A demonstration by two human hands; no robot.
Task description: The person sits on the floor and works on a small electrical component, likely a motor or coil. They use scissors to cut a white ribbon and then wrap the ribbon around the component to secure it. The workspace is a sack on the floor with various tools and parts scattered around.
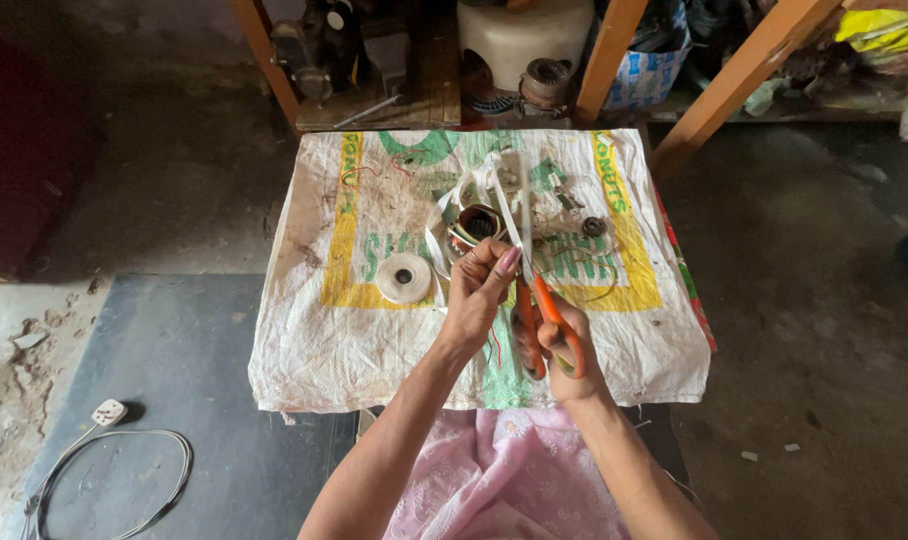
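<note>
My left hand [481,290] pinches a white ribbon strip [498,195] that runs up toward a wound motor coil [477,225] on the sack. In my right hand [568,345] are orange-handled scissors [537,300], fingers through the loops, with the blades pointing up along the ribbon just above my left fingers. A roll of white tape [404,277] lies flat to the left of my left hand. More ribbon loops drape over the coil.
A printed woven sack [314,330] covers the floor as a work mat. Small metal parts [594,226] and thin wires lie on it. Wooden frame legs [739,75], a white motor housing [519,35] and clutter stand behind. A white plug with cable [109,412] lies at left.
</note>
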